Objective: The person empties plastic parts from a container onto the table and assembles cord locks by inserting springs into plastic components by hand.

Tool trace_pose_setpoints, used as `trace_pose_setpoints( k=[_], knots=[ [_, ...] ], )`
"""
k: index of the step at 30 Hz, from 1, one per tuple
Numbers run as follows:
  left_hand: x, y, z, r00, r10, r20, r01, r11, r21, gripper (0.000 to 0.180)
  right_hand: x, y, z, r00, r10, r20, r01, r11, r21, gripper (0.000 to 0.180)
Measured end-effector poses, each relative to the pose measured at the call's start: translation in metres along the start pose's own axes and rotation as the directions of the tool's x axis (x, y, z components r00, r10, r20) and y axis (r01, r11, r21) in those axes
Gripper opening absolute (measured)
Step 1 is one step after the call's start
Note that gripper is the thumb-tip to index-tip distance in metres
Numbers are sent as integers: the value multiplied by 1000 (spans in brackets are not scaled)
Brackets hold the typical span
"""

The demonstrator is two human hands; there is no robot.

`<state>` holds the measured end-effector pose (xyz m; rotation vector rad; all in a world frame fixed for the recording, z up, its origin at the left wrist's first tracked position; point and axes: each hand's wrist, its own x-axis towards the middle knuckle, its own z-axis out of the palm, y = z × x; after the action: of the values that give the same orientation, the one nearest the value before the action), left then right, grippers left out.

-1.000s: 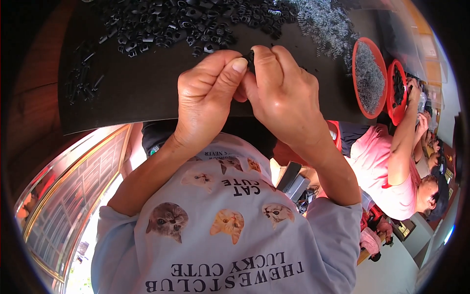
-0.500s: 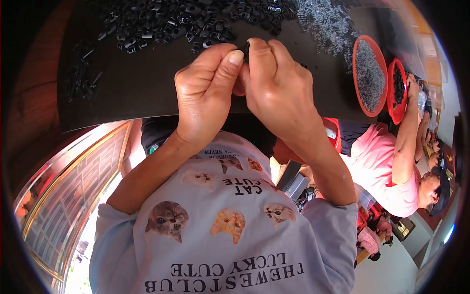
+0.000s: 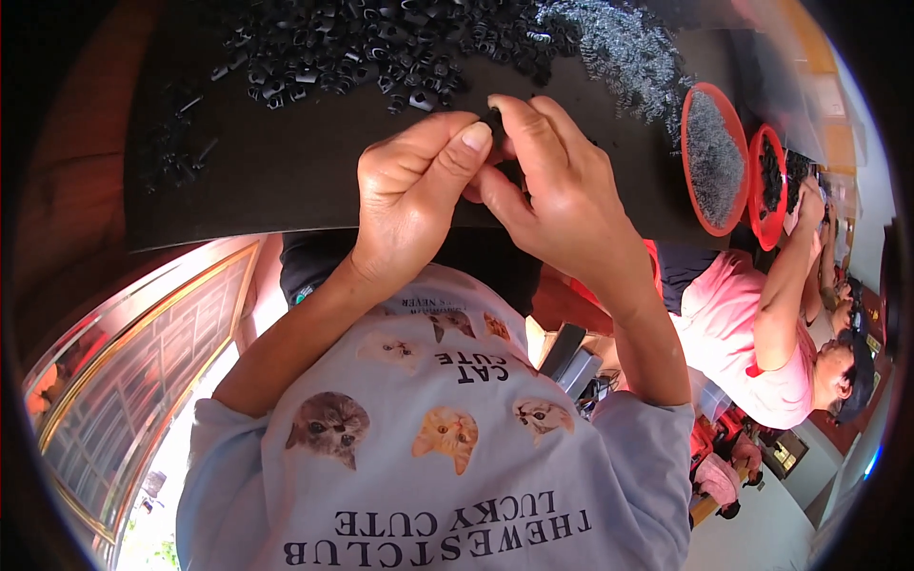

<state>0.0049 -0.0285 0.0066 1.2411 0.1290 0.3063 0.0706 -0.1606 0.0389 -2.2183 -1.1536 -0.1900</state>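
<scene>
My left hand (image 3: pixel 411 186) pinches a small black plastic part (image 3: pixel 492 121) between its thumb and fingers, above the near part of the dark table. My right hand (image 3: pixel 562 181) is curled against the same part, its index fingertip at the part's upper end. The right thumb sits lower, beside the left fingers, with a gap below the index finger. Most of the part is hidden by the fingers, so its full shape does not show. Beyond both hands lies a wide pile of similar black plastic pieces (image 3: pixel 371 48).
Loose metal springs (image 3: pixel 619 57) are heaped at the far right of the dark table (image 3: pixel 276 181). An orange-red basin (image 3: pixel 693 190) holds more springs, and a red basin (image 3: pixel 759 214) beside it holds black pieces. Slim black pieces (image 3: pixel 176 143) lie at left. A person in pink (image 3: pixel 752 324) works at right.
Both hands have shifted slightly right and nearer to me with the black part. The right thumb and index finger have moved further apart.
</scene>
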Motion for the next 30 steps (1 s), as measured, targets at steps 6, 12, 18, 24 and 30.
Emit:
trace_pose_setpoints(
  k=[6, 12, 18, 24, 30],
  knots=[
    [-4, 0, -9, 998, -13, 63, 17, 998, -60, 30, 6, 10, -4, 989, -148, -24, 147, 987, -61, 33],
    [-2, -1, -9, 998, -56, 39, 61, 990, -130, 27, 12, 9, -8, 991, -132, -18, 131, 990, -51, 36],
    [0, -7, -13, 997, -38, 68, 42, 998, -52, 13, 14, 1, -12, 994, -90, 62, 92, 995, -38, 44],
    [1, -1, -14, 991, -89, 104, 96, 993, -68, 23, 19, 12, -13, 986, -168, 23, 169, 984, -48, 36],
    [2, -4, -11, 999, -39, -2, 38, 987, -157, 20, 19, 17, -16, 985, -170, 28, 171, 985, -27, 31]
  ],
)
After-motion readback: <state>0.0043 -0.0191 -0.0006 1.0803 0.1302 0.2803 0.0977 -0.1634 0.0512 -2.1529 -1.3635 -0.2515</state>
